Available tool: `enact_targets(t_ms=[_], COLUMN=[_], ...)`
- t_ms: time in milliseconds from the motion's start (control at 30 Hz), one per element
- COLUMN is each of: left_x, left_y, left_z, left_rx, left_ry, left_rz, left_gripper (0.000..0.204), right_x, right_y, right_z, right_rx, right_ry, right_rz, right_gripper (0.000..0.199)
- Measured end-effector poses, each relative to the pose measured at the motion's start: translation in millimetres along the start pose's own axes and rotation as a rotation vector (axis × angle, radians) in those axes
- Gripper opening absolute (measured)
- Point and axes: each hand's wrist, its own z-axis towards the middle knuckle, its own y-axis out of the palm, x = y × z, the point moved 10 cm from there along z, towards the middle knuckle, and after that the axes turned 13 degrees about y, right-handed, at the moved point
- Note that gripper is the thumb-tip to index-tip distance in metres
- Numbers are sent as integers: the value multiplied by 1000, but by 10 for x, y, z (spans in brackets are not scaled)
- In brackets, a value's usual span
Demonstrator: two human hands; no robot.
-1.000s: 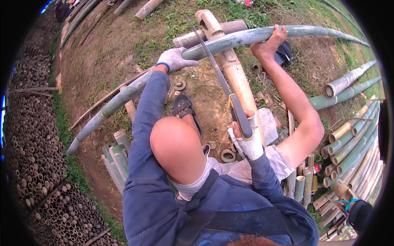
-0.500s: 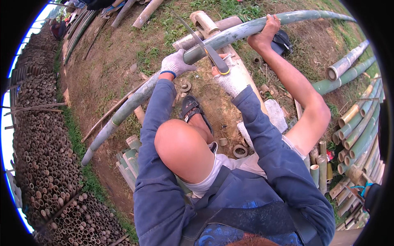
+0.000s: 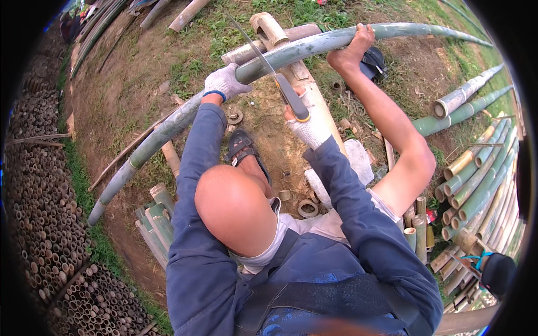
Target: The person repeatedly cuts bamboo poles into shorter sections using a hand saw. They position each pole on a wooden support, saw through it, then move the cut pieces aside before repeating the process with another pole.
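A long green bamboo pole (image 3: 159, 136) runs across in front of me, from lower left to far upper right. My left hand (image 3: 226, 82), in a white knit glove with a blue cuff, grips it from above, thumb pointing right. Just to the right of that hand, the blade of a hand saw (image 3: 292, 98) lies across the pole. My gloved right hand (image 3: 309, 119) is closed round the saw's grey and yellow handle, partly hidden behind it. My bare right foot (image 3: 352, 49) presses on the pole farther right. Beneath, the pole rests on a notched bamboo support (image 3: 318, 99).
A short bamboo length (image 3: 305, 32) lies crosswise under the support. Stacked cut bamboo (image 3: 50, 224) fills the left side. More poles (image 3: 487, 173) lie at right. Bamboo rings (image 3: 307, 209) and a white cloth (image 3: 357, 161) are on the ground near my sandalled left foot (image 3: 246, 152).
The saw and my right hand have drawn back toward me along the cut. My left hand keeps its place on the pole. The whole view has shifted slightly.
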Motion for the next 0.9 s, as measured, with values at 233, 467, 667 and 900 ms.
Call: enact_targets(t_ms=[233, 467, 667, 900], left_x=[107, 3, -81, -282], left_y=[-39, 47, -127, -140], left_z=[-96, -60, 96, 393], left_rx=[73, 170, 292, 171], left_ry=[24, 8, 7, -26], left_rz=[74, 91, 178, 142], left_gripper=[87, 75, 71, 78], right_x=[328, 197, 273, 283], right_y=[-35, -441, -134, -155], right_z=[-457, -1653, -519, -1095], right_rx=[21, 45, 77, 58], right_ry=[-39, 19, -97, -3], right_rz=[110, -96, 2, -58], right_gripper=[57, 49, 51, 52])
